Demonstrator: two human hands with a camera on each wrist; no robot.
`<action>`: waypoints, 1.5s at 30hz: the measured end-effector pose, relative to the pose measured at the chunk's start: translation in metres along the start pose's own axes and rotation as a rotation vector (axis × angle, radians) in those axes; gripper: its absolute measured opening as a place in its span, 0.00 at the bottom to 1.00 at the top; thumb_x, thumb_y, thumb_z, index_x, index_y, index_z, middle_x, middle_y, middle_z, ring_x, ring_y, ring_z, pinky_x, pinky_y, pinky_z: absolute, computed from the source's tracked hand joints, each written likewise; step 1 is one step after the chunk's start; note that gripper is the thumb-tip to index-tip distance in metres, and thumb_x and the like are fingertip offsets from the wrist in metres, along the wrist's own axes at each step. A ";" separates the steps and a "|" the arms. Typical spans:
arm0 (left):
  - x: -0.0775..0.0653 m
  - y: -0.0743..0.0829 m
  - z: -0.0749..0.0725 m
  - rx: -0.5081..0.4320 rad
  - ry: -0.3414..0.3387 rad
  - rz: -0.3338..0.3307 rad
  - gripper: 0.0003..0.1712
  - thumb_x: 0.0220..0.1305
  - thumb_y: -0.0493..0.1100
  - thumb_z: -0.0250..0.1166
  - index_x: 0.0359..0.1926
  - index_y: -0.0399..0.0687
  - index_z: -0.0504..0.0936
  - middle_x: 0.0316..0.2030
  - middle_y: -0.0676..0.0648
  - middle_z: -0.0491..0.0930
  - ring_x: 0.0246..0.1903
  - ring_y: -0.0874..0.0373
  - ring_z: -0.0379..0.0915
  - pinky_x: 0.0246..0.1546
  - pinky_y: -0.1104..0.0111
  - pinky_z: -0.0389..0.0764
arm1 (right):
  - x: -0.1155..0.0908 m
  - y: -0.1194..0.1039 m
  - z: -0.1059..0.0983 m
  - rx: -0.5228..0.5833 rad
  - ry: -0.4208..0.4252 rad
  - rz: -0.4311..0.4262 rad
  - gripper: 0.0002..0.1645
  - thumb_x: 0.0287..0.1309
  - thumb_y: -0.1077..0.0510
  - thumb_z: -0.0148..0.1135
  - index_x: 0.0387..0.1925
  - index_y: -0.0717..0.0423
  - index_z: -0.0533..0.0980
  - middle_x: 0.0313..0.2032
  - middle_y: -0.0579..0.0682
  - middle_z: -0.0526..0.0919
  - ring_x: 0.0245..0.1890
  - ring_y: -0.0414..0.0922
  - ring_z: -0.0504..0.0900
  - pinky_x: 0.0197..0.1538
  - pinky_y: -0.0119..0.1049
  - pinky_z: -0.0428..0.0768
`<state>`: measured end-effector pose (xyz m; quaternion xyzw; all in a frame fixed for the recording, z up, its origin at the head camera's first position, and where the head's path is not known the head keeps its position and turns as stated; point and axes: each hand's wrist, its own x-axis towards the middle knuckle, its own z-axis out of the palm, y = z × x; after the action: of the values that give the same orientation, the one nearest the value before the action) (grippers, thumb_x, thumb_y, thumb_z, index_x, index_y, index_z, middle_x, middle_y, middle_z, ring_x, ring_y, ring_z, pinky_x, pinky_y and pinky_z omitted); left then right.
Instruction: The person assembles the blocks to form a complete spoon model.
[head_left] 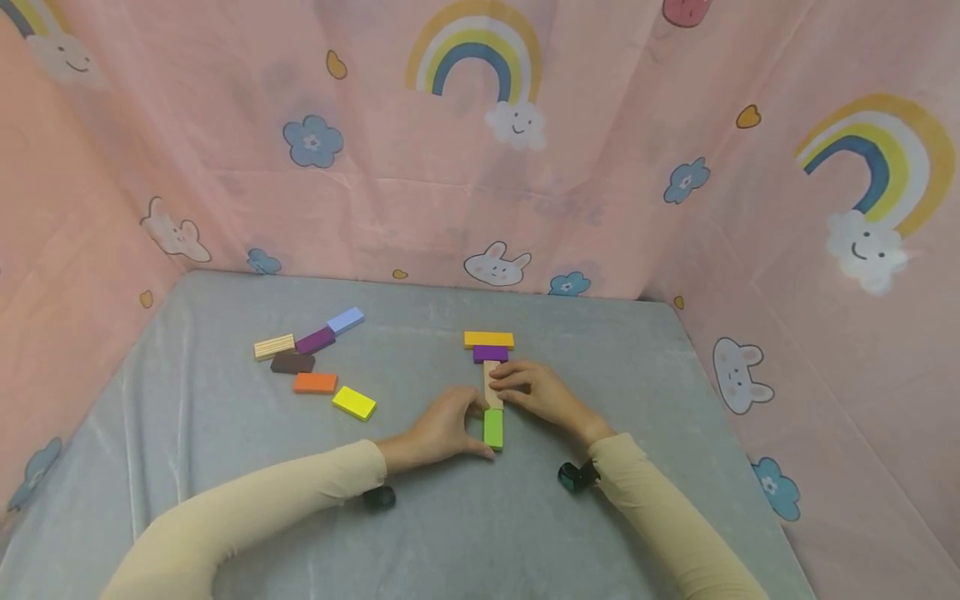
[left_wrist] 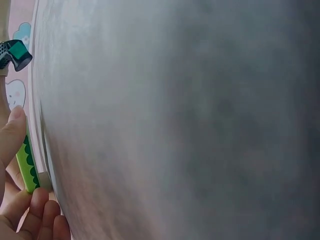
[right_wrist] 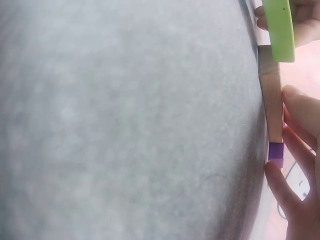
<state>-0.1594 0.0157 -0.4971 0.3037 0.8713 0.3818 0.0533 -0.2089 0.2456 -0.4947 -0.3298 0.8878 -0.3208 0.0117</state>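
My left hand pinches a green block lengthwise between thumb and fingers. In the left wrist view a dark green scalloped pattern runs along the block's side. The right wrist view shows it slightly higher than the plain wooden block, whose near end it meets or overlaps. Fingertips of my right hand touch the wooden block from above and the right, with one fingertip beside the purple block. That purple block lies crosswise at the wooden block's far end, and a yellow-orange block lies crosswise behind it.
On the left of the grey cloth lie loose blocks: striped, dark purple, light blue, dark brown, orange and bright yellow. A pink patterned curtain surrounds the table's back and sides.
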 end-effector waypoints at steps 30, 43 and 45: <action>0.004 0.004 0.008 0.043 -0.005 -0.059 0.36 0.36 0.56 0.84 0.45 0.47 0.78 0.39 0.52 0.79 0.40 0.61 0.71 0.45 0.69 0.75 | 0.000 -0.001 0.000 0.010 -0.010 0.031 0.14 0.59 0.58 0.68 0.47 0.52 0.86 0.53 0.48 0.85 0.59 0.49 0.81 0.66 0.50 0.75; 0.004 0.006 0.008 0.088 -0.019 -0.048 0.37 0.36 0.55 0.84 0.45 0.48 0.75 0.39 0.51 0.78 0.39 0.61 0.69 0.43 0.71 0.73 | -0.001 -0.001 0.001 0.010 0.012 -0.007 0.14 0.58 0.58 0.69 0.47 0.53 0.86 0.52 0.49 0.86 0.58 0.50 0.82 0.64 0.50 0.77; 0.004 0.006 0.009 0.090 -0.022 -0.049 0.37 0.37 0.55 0.84 0.45 0.48 0.75 0.39 0.51 0.77 0.38 0.61 0.68 0.42 0.72 0.72 | -0.001 -0.002 0.000 0.017 0.013 -0.013 0.14 0.58 0.59 0.69 0.47 0.54 0.86 0.52 0.50 0.86 0.58 0.50 0.82 0.64 0.50 0.77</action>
<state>-0.1564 0.0265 -0.4981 0.2884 0.8942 0.3373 0.0587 -0.2067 0.2450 -0.4942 -0.3332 0.8829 -0.3307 0.0067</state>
